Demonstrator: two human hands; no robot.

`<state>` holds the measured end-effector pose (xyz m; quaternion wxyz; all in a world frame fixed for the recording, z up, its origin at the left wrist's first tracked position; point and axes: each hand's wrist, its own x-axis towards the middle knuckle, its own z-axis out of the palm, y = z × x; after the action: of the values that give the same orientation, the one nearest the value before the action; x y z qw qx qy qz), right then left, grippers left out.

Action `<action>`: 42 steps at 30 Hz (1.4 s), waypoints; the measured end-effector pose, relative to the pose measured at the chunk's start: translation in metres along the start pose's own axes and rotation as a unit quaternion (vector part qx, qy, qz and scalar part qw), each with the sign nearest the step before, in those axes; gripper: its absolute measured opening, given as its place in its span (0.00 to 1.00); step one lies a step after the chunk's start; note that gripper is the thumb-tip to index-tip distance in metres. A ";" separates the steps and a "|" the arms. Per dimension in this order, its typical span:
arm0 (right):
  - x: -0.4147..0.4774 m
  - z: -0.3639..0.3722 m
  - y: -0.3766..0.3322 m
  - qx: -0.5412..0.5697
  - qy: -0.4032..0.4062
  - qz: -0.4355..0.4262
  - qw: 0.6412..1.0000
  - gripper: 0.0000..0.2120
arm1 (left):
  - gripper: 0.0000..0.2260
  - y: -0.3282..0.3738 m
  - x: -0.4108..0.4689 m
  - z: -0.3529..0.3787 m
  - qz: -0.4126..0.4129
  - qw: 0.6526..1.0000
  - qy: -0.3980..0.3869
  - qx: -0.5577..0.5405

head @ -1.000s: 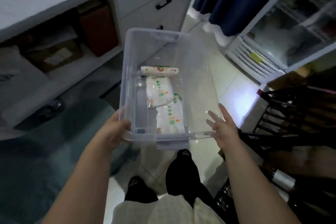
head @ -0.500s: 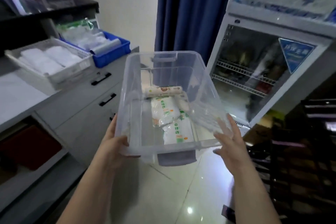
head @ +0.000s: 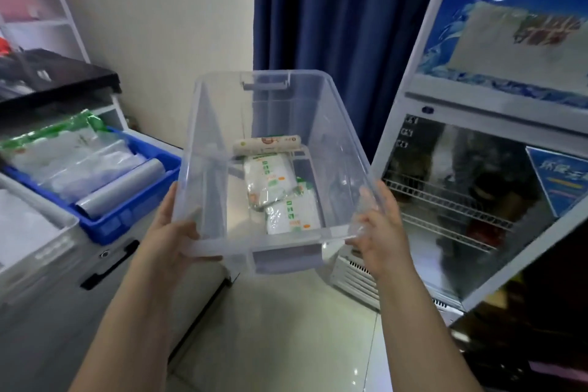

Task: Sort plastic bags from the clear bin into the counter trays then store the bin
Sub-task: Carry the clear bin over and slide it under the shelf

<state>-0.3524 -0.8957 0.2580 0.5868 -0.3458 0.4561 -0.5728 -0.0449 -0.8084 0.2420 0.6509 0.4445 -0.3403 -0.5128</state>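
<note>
Clear bin [head: 203, 124] held in the air. Left hand [head: 165, 232] grips near-left corner, thumb hooked over rim. Right hand [head: 378, 232] fingers straight, pressed flat on right wall. On bin floor: bag roll [head: 266, 144], two white-green bag packets [head: 270, 178]. Blue tray [head: 133, 219] of bags just left

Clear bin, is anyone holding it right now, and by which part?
Yes, both hands carry the clear bin by its near end: the left hand grips the near-left rim corner, the right hand presses its near-right side wall.
</note>
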 end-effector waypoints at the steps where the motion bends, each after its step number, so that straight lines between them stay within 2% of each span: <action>1: 0.024 0.014 -0.003 0.001 0.000 -0.004 1.000 0.30 | 0.27 0.006 0.029 -0.001 0.001 1.000 0.016 -0.015; 5: 0.110 0.057 -0.007 0.028 -0.008 0.001 1.000 0.32 | 0.25 0.023 0.131 0.005 -0.006 0.998 0.053 -0.024; 9: 0.204 0.083 -0.003 0.020 -0.029 0.016 0.999 0.32 | 0.33 0.017 0.224 0.011 -0.049 0.988 0.130 -0.069; 13: 0.317 0.110 0.008 0.000 -0.070 0.021 0.997 0.33 | 0.38 0.003 0.319 0.012 -0.069 0.976 0.197 -0.065; 17: 0.434 0.157 -0.001 -0.027 -0.133 0.058 0.989 0.29 | 0.36 0.013 0.411 0.018 -0.055 0.966 0.245 -0.053; 21: 0.531 0.221 0.001 -0.023 -0.196 0.075 0.978 0.32 | 0.36 0.018 0.474 0.003 -0.023 0.952 0.294 -0.079; 27: 0.639 0.331 0.044 -0.028 -0.290 0.117 0.949 0.33 | 0.33 0.019 0.550 -0.048 0.013 0.929 0.355 -0.105; 33: 0.738 0.464 0.095 -0.083 -0.348 0.126 0.925 0.35 | 0.37 0.019 0.659 -0.132 0.016 0.906 0.411 -0.097; 38: 0.810 0.572 0.122 -0.103 -0.423 0.120 0.892 0.27 | 0.42 0.041 0.751 -0.200 0.030 0.884 0.463 -0.066; 42: 0.870 0.635 0.147 -0.095 -0.408 0.188 0.888 0.33 | 0.41 0.062 0.810 -0.234 0.024 0.863 0.500 -0.067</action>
<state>0.2286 -1.8137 0.2196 0.7821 -0.5108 0.2855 -0.2142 0.3846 -1.5358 0.2021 0.7742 0.5880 0.0552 -0.2277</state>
